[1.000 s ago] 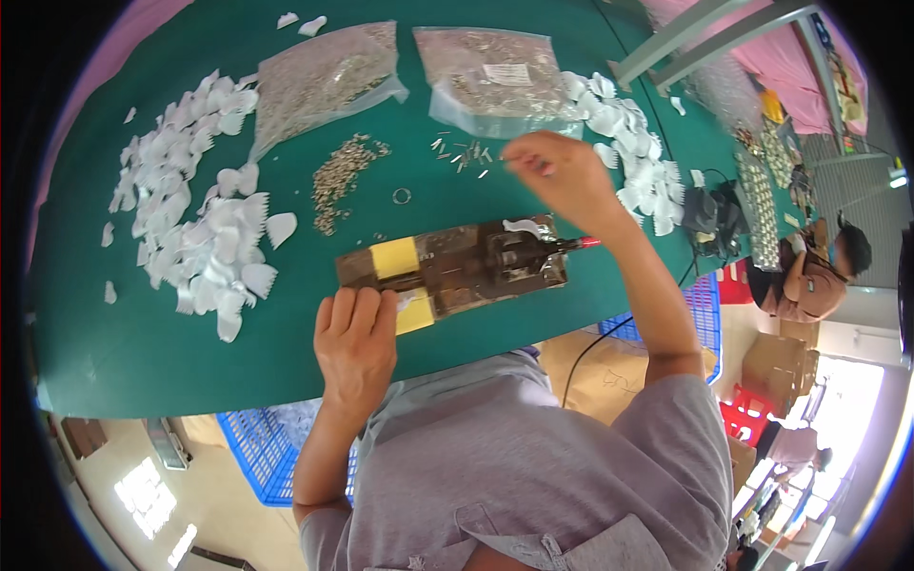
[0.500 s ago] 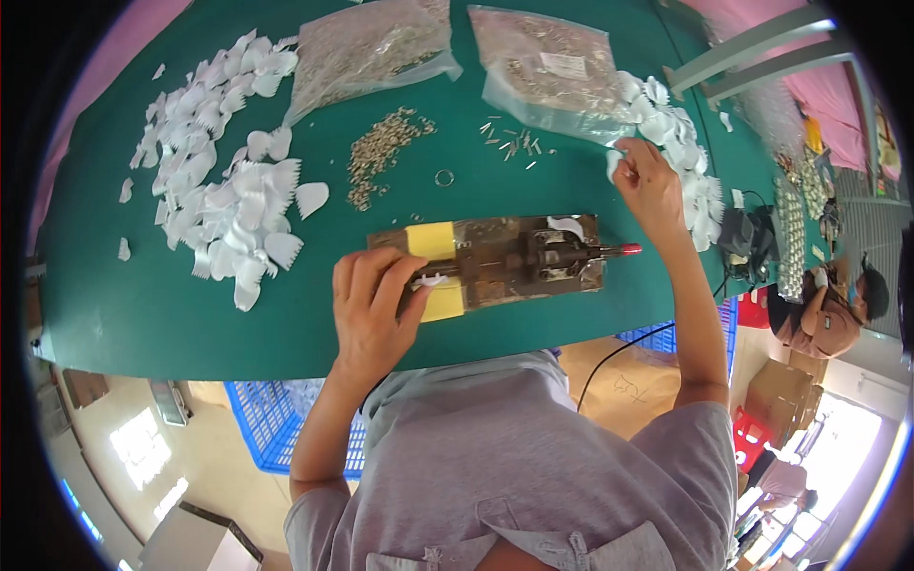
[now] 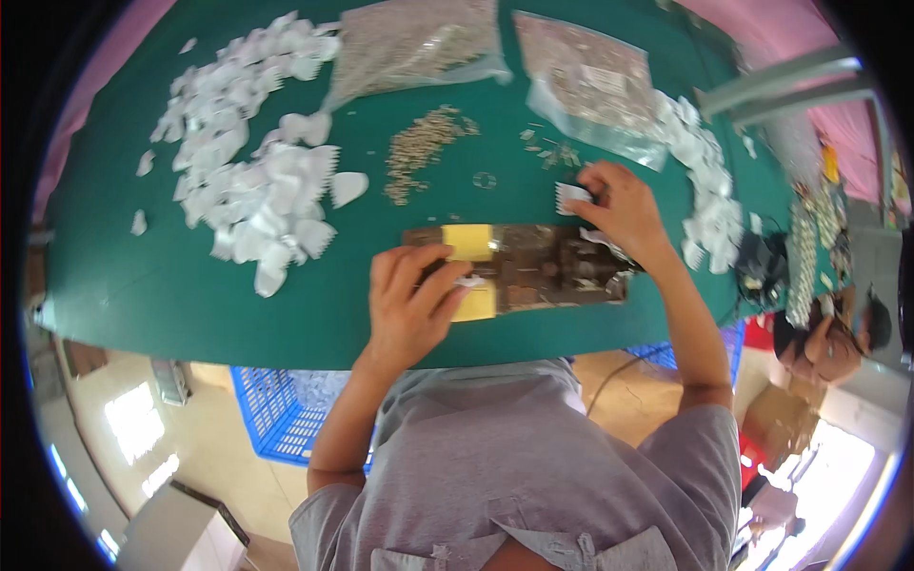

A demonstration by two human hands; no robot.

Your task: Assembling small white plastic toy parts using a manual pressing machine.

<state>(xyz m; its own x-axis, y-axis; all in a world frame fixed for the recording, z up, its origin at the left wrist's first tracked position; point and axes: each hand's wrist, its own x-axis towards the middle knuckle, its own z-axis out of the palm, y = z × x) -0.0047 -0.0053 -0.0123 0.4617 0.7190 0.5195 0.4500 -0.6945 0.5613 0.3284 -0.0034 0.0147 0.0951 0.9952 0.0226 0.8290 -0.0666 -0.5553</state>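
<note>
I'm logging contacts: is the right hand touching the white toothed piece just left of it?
Touching. The head view shows the right hand pinching the white toothed piece at one end, its toothed edge sticking out to the left.

White glare (image 3: 838, 471) shines at the lower right — really bright. Sunny patches (image 3: 133, 422) light up the floor (image 3: 214, 447). The green table (image 3: 171, 314) bends, corners go black — little metal bits (image 3: 424, 147) look fuzzy.

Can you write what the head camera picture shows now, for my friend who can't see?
A person's right hand holds a white toothed piece over a green table, while the left hand is at the yellow-patched end of a brown fixture. Heaps of white pieces, a pile of small metal bits and two clear bags also lie there.
</note>
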